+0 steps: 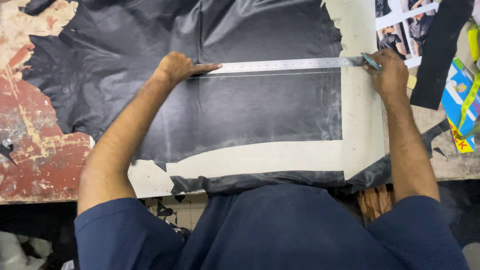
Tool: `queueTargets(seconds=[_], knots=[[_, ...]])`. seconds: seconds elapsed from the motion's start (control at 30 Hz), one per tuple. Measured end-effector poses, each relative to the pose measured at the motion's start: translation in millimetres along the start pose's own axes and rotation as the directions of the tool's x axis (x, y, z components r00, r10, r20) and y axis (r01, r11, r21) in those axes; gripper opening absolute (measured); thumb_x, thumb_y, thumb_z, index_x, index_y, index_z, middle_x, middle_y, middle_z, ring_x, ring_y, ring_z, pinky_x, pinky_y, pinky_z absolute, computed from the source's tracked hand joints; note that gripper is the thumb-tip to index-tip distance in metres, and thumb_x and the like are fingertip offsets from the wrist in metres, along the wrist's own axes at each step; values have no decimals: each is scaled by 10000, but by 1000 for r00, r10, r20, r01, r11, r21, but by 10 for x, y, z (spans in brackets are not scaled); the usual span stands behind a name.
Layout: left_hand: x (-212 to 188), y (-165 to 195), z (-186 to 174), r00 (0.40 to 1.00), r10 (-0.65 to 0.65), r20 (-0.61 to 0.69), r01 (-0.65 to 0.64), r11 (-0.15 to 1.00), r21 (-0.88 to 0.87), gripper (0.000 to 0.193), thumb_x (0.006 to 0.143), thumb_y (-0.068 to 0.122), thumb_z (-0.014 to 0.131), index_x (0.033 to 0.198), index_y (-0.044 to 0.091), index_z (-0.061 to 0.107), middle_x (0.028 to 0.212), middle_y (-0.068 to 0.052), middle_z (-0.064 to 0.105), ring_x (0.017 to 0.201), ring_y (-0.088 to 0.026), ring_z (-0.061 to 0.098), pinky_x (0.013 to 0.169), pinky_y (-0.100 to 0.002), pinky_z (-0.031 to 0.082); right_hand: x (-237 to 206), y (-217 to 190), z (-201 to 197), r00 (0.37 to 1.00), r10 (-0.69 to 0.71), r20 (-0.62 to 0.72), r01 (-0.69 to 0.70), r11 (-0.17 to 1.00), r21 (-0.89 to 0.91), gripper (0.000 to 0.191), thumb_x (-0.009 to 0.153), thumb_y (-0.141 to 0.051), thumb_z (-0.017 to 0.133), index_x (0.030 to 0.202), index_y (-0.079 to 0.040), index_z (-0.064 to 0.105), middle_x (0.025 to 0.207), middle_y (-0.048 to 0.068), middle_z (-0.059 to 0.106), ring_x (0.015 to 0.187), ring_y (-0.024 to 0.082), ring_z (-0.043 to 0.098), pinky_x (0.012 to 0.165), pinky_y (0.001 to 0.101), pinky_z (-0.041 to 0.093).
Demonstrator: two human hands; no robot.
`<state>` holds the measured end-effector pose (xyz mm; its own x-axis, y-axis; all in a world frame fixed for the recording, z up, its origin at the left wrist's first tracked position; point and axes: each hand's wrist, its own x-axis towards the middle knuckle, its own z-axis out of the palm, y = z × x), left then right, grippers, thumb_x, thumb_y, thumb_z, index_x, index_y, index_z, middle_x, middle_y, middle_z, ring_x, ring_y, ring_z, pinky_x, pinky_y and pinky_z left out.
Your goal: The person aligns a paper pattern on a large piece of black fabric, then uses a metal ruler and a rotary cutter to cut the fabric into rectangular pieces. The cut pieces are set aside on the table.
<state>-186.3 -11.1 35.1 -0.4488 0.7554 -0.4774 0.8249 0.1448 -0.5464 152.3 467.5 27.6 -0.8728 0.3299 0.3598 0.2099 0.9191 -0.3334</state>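
A large sheet of black leather [200, 100] lies spread over a pale cutting board [360, 130] on the worn table. A long steel ruler [285, 64] lies across the leather, with a thin pale line drawn just below it. My left hand [177, 67] presses flat on the ruler's left end, index finger stretched along it. At the ruler's right end, over the bare board, my right hand [390, 75] grips a teal pen [371, 62].
The table's left part [35, 150] shows chipped red paint. Printed photo sheets [400, 25], a black strip [440, 50], a yellow tape measure [470, 95] and a blue booklet [457, 90] lie at the right. A cut black leather strip [260, 181] runs along the near edge.
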Motion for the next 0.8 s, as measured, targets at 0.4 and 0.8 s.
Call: queueTargets(seconds=[0.4,0.8], knots=[[433,-284,-207,955,293,53,-269,926,-264,643,1091,401,372,1494,768,32,1297,-89,664,1104,-258,715,933,-394,566,-246,-1601,-303,971,64,-229,-118,966,-232,311,930,2,750,1235,52,714,1154,253,655,903,417,661,744,511,516],[837,-367,-2,937,345,60,-242,761,-602,998,796,984,293,1333,244,694,1292,-189,683,1269,-328,618,1032,-484,471,545,-4549,2003,903,-426,-51,428,886,175,307,937,-26,686,1224,-122,737,1076,65,725,957,248,723,798,378,589]])
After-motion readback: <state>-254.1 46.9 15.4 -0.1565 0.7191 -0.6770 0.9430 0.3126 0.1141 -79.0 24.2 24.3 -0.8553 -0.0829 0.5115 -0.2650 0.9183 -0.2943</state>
